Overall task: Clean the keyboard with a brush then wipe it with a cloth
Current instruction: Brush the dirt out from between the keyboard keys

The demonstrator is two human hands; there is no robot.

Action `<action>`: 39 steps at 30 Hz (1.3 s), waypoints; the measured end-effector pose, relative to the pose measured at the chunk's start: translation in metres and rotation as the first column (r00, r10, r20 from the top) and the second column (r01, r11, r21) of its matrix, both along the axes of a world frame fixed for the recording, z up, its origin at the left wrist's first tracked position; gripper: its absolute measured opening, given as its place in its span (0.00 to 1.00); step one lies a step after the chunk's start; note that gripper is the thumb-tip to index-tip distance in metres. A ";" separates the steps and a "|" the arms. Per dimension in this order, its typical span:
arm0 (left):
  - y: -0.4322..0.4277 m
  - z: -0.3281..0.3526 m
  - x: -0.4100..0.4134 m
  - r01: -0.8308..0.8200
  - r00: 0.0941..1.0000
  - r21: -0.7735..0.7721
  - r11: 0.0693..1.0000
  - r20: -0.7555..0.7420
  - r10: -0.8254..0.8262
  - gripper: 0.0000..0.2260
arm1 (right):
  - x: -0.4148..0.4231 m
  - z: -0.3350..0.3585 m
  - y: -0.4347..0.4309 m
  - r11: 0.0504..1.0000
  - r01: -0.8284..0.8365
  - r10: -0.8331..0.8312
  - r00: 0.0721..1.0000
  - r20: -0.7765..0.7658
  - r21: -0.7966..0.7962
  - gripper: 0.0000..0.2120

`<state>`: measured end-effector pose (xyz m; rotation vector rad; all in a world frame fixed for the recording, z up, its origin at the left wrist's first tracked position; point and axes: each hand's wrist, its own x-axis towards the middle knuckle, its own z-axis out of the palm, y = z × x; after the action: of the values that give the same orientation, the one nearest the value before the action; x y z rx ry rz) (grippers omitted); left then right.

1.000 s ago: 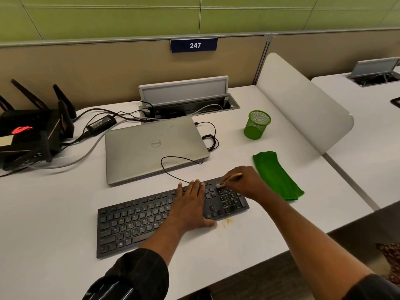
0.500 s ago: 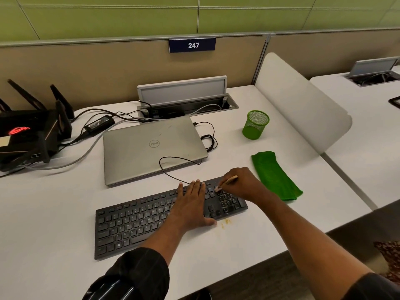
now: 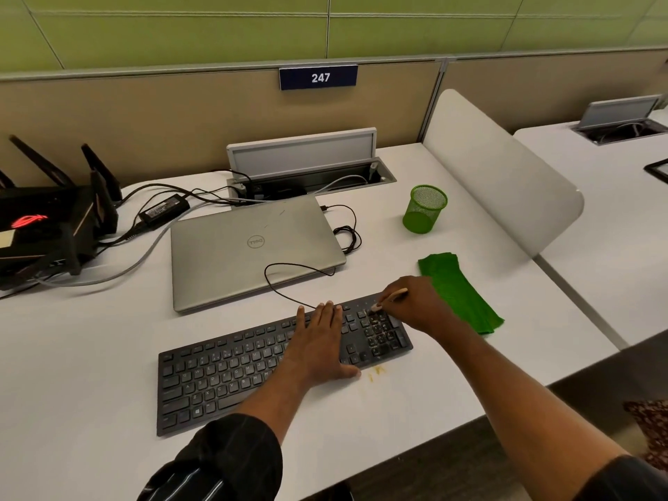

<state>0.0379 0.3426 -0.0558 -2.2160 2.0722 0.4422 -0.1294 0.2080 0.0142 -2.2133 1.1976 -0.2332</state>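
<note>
A black keyboard [image 3: 224,370] lies slantwise on the white desk [image 3: 90,338]. My left hand [image 3: 318,341] lies flat on its right-middle keys, fingers straight. My right hand [image 3: 415,305] pinches a small wooden-handled brush [image 3: 392,297], whose bristle tip touches the keys at the top of the number pad. A folded green cloth [image 3: 459,291] lies on the desk just right of the keyboard, partly behind my right hand.
A closed silver laptop [image 3: 253,247] sits behind the keyboard, its thin black cable looping over it. A green mesh cup [image 3: 424,209] stands at the back right. A black router [image 3: 47,226] and power brick [image 3: 164,207] are at the left. A yellowish stain [image 3: 376,372] marks the desk.
The brush tip has shifted slightly over the number pad's top keys. My left hand has stayed flat on the keyboard.
</note>
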 end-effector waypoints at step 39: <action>-0.001 0.002 -0.002 -0.003 1.000 0.024 1.000 0.005 0.003 0.55 | -0.009 -0.011 0.011 0.992 -0.106 0.098 0.987 -0.124 -0.062 0.07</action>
<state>0.0356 0.3419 -0.0537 -2.2045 2.0504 0.4594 -0.1382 0.2186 0.0036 -2.3707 1.1504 -0.1012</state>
